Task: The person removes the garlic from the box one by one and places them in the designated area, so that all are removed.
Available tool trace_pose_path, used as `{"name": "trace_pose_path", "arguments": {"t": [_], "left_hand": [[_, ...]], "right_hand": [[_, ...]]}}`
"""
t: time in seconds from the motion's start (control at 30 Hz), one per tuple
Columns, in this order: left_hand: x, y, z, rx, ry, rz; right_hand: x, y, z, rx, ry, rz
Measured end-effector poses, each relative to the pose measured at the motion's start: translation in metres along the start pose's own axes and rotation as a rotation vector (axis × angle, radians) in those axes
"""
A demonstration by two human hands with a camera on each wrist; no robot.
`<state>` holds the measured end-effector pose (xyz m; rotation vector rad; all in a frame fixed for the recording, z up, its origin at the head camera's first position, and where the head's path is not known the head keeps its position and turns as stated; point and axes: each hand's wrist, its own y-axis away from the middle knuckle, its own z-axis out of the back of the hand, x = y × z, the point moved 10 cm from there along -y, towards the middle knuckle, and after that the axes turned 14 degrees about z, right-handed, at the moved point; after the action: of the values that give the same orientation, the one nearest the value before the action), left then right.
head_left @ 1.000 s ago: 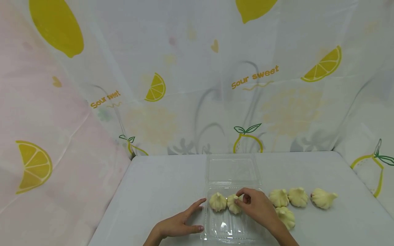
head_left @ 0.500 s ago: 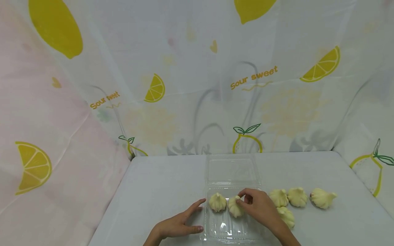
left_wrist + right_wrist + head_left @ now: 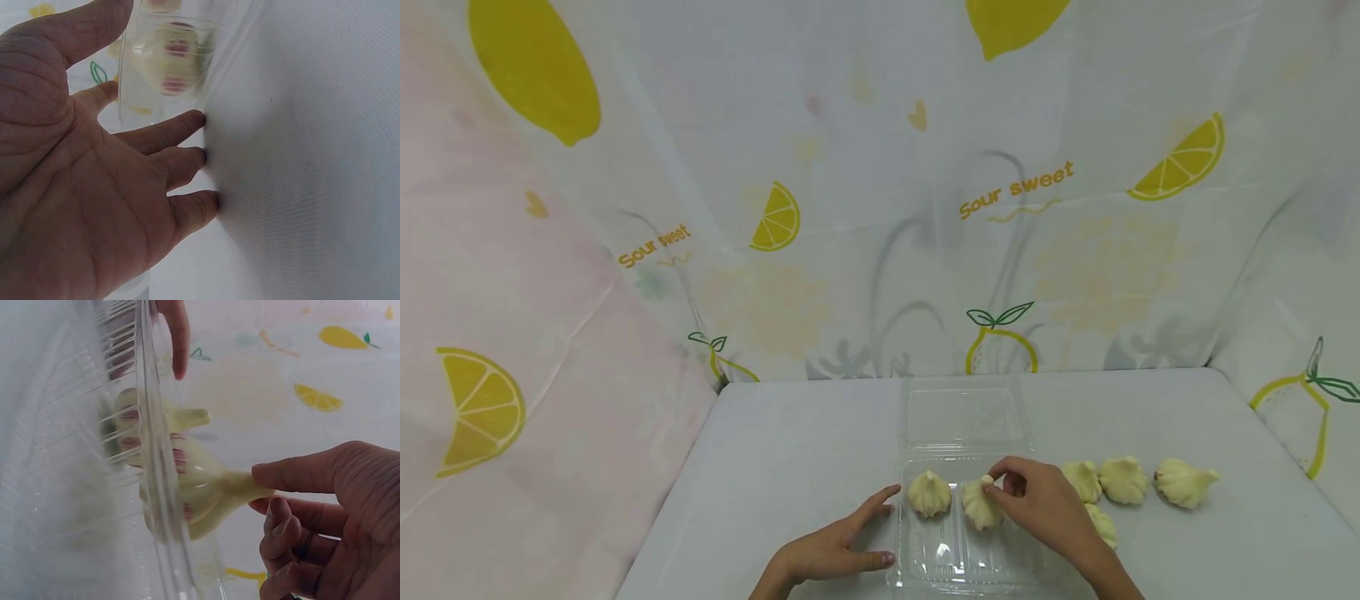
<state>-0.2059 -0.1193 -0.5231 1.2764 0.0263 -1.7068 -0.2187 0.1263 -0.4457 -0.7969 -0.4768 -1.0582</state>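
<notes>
A clear plastic clamshell box (image 3: pixel 928 562) lies unfolded on the white table, its lid (image 3: pixel 966 417) laid back toward the wall. Inside the base, a garlic bulb (image 3: pixel 929 495) sits upright at the back left. To its right, my right hand (image 3: pixel 1048 508) pinches a second garlic bulb (image 3: pixel 977 510) by its stem between thumb and forefinger, as the right wrist view also shows. My left hand (image 3: pixel 835 546) has its fingers spread beside the box's left wall. In the left wrist view, several of its fingertips (image 3: pixel 197 119) rest on the table.
Right of the box, several loose garlic bulbs lie on the table, among them one in the middle (image 3: pixel 1123 481), one farthest right (image 3: pixel 1184 483) and one partly behind my right hand (image 3: pixel 1102 527). A lemon-print cloth (image 3: pixel 865 275) hangs behind the table.
The pinched garlic bulb has shifted slightly right, widening the gap to the other bulb in the box. My right hand moved with it; my left hand stayed put.
</notes>
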Motion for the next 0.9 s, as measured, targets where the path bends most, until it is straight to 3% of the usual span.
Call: {"name": "trace_pose_path", "arguments": {"t": [0.5, 0.9], "left_hand": [[0.000, 0.000, 0.000, 0.000, -0.005, 0.008], [0.000, 0.000, 0.000, -0.009, 0.002, 0.026]], "right_hand": [[0.006, 0.002, 0.016, 0.007, -0.101, 0.039], [0.004, 0.004, 0.033, 0.013, -0.095, 0.039]]}}
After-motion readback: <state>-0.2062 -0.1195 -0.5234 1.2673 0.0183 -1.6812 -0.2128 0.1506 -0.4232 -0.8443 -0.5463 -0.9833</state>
